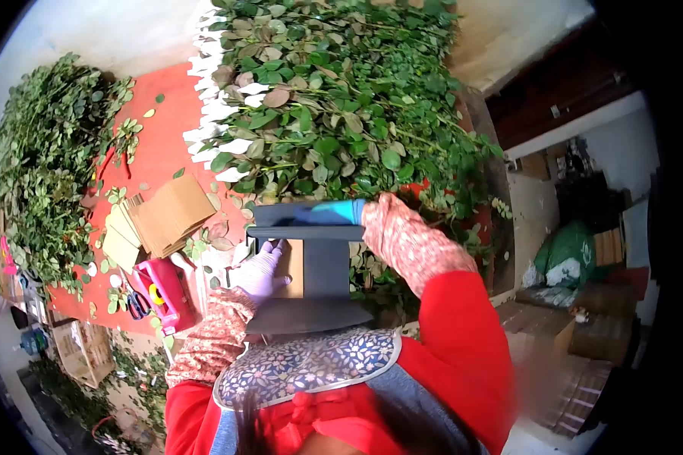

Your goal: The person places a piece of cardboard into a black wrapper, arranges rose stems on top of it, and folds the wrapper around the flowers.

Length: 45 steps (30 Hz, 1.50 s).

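Observation:
A dark grey sheet-like wrapper or holder (328, 265) with raised flaps at its far and near sides lies in front of me at the table edge. A brown cardboard piece (296, 265) rests in its left part. My left hand (259, 271), in a lilac glove, presses flat on the cardboard's left edge with fingers apart. My right hand (340, 212), in a blue glove, is at the far flap. Motion blur and the dark material hide its fingers, so its grip does not show.
Leafy stems with white-wrapped heads (218, 110) are piled beyond the wrapper. On the red table (163, 98) are brown cardboard pieces (176, 212), a pink tape dispenser (163, 292), scissors (136, 305), red-handled cutters (114, 163) and another leafy pile (42, 167). A green sack (573, 250) stands right.

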Available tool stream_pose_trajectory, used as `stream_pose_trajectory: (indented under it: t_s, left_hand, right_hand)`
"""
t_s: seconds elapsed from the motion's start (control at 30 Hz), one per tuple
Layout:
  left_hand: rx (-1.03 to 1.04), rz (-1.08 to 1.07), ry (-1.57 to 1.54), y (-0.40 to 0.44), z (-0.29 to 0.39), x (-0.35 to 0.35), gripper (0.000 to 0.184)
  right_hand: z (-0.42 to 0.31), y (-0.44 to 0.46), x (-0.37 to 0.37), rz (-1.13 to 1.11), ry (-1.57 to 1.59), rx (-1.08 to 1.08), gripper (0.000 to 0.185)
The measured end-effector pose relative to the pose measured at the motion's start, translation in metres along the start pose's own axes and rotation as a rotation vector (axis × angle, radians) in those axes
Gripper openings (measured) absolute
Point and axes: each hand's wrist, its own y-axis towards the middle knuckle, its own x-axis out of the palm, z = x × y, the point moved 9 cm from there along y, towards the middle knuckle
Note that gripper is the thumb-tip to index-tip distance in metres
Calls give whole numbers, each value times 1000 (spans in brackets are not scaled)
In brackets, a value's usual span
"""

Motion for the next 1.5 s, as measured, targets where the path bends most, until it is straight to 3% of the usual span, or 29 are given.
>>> stream_pose_trajectory:
  t_s: [0.07,0.13,0.17,0.2,0.27,0.33,0.37,0.47,0.53,0.6,0.67,0.73,0.8,0.83,0.87,0.97,1.03,1.07,1.13,1.2,1.27,1.33,1.4,1.47,1.5]
  left_hand:
    - [-3,28,8,0,-4,4,83]
    - [-70,-32,-69,0,-5,3,83]
    - [-13,33,-62,-2,-4,3,82]
    - [-43,9,-58,-2,-6,4,81]
    - [16,71,-34,-2,-9,8,82]
    - [-36,-9,-40,-1,-3,0,83]
    - [-39,-11,-44,0,-6,4,82]
    - [-42,-5,-29,0,-9,8,82]
    - [-63,-35,-18,2,-4,3,83]
    - [-127,-112,-12,1,-5,4,83]
    - [-82,-58,-16,1,-10,8,82]
    - [-3,-7,-9,1,-4,4,84]
    - [-17,-6,-22,0,-6,1,84]
    - [-10,2,5,0,-5,0,84]
    - [-5,8,22,1,-3,3,84]
    - [-6,14,-100,1,-13,13,81]
    - [-30,5,-107,1,-13,12,81]
    - [-27,7,-103,2,-12,13,81]
    - [-49,-29,-70,3,-13,13,82]
    - [40,69,-8,1,-4,3,83]
    - [-7,11,-32,2,-10,9,82]
    - [1,26,-51,0,-10,8,82]
    - [3,30,-82,1,-10,7,82]
    - [24,66,-82,1,-13,12,83]
    - [20,57,-68,1,-14,13,83]
  right_hand:
    - [-3,14,-5,77,-88,-255,54]
    - [-5,-5,7,81,-1,-10,57]
    - [-8,-3,5,62,-54,-49,53]
    - [1,13,-10,72,-279,-283,50]
    - [-20,6,-10,138,-469,-377,44]
    - [-78,-30,2,362,-1113,-280,37]
    - [-102,-41,16,406,-1382,-236,24]
    - [-143,-57,18,510,-1560,-340,15]
    - [-199,-83,-10,845,-1526,-599,17]
    - [-251,-124,-62,1162,-1367,-669,23]
    - [-259,-127,-127,1400,-1411,-687,30]
    - [-224,-88,-195,1308,-1467,-251,35]
    - [-203,-77,-220,1027,-1197,-59,38]
    - [-216,-83,-222,1109,-1374,22,33]
    - [-229,-98,-219,1148,-1311,-186,25]
    - [-260,-142,-172,1246,-1334,-342,23]
    - [-248,-139,-161,1203,-1277,-264,26]
    - [-232,-116,-158,1143,-1538,-157,24]
    - [-176,-69,-180,1033,-1593,-81,18]
    - [-177,-66,-180,1052,-1533,14,18]
    - [-180,-69,-192,1069,-1565,171,17]
    - [-214,-110,-183,1252,-1445,93,16]
    - [-247,-167,-156,1374,-1329,-319,20]
    - [-251,-199,-157,1491,-1288,-541,28]
    - [-249,-199,-156,1410,-1176,-476,28]
